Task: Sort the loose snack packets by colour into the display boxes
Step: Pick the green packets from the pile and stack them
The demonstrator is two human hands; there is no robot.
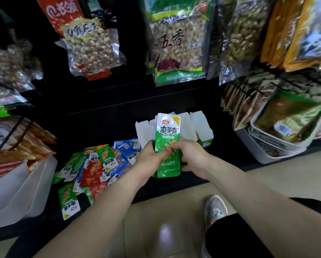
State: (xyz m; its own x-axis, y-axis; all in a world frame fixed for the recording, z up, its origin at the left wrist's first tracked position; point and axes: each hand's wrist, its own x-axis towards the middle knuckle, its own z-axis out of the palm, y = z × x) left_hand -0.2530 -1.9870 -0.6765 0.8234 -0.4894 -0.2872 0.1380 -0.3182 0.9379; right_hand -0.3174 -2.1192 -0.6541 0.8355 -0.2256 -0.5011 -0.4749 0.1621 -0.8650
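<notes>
Green snack packets (167,144), stacked upright: pinched by left hand (152,161) and right hand (191,157) above the shelf's (107,116) front edge, display box (202,125) behind.

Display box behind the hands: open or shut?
Open: the display box has white flaps standing upright behind the green packets.

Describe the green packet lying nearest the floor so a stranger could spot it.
Find the low black shelf under the hanging peanut bags. From its heap of loose packets, come toward the floor: the green packet is frontmost, white end pointing outward.
</notes>
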